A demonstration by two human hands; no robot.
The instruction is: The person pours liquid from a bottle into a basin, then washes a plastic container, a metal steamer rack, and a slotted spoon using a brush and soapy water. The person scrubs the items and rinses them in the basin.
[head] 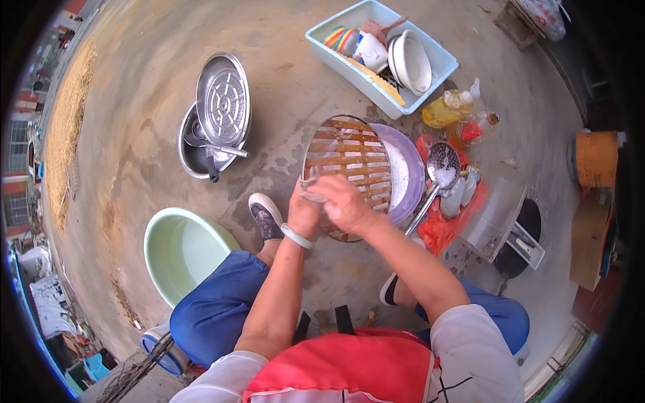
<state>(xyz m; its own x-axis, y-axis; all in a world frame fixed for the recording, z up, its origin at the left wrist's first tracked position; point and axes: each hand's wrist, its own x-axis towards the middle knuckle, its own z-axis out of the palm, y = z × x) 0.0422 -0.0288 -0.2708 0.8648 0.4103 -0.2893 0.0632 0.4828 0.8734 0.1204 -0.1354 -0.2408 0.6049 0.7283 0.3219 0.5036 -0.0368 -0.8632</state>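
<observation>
A round slatted bamboo steamer rack (347,151) with a metal rim stands tilted over a purple basin (410,171) of soapy water. My left hand (304,209), a pale bangle on its wrist, is at the rack's near left rim. My right hand (345,201) lies over the rack's lower part, its fingers on a wet greyish cloth (313,191) at the rim. The right hand is blurred, and the fingers of both hands partly hide the cloth. Just right of the basin, a perforated metal skimmer (443,163) with suds on it rests on a red plastic bag (436,229).
A light blue tub (322,48) of bowls stands beyond the basin, with bottles (448,108) of yellow and orange liquid beside it. Metal steamer pans (221,106) lie at the left, above a green basin (151,252). A clear plastic container (496,211) is at the right.
</observation>
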